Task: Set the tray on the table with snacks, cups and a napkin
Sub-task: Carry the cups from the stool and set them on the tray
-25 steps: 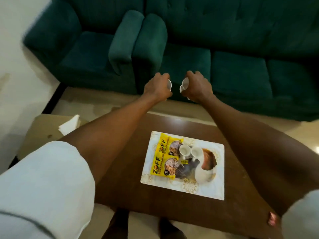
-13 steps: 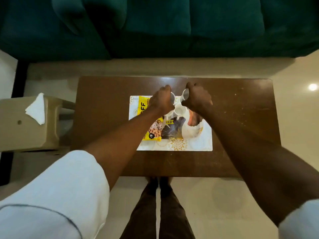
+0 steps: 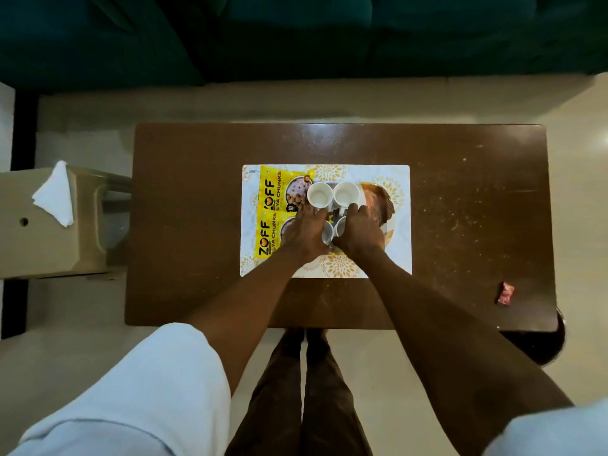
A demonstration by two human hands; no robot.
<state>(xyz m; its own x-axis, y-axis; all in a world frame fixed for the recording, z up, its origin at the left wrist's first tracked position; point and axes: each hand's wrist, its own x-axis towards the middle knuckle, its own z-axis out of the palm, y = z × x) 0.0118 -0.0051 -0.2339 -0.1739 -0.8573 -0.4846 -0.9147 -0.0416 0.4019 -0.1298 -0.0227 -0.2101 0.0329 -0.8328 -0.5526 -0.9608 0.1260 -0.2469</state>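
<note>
A white patterned tray (image 3: pixel 399 255) lies in the middle of the brown table (image 3: pixel 197 291). Two yellow snack packets (image 3: pixel 268 209) lie on its left half. Two white cups (image 3: pixel 319 194) stand upright side by side at the tray's far middle. My left hand (image 3: pixel 306 233) is shut on another white cup (image 3: pixel 327 233), and my right hand (image 3: pixel 358 233) is shut on a second white cup (image 3: pixel 340 225); both cups are low over the tray, just in front of the standing pair. A white napkin (image 3: pixel 54 195) lies on a beige stool left of the table.
A beige plastic stool (image 3: pixel 39 251) stands against the table's left end. A small red wrapped sweet (image 3: pixel 505 293) lies near the table's front right corner. A dark green sofa (image 3: pixel 296 34) runs along the far side. My legs are at the table's near edge.
Both hands, each with a cup, have come down from above the sofa to the tray, ending just in front of the two standing cups. The view has tilted downward.
</note>
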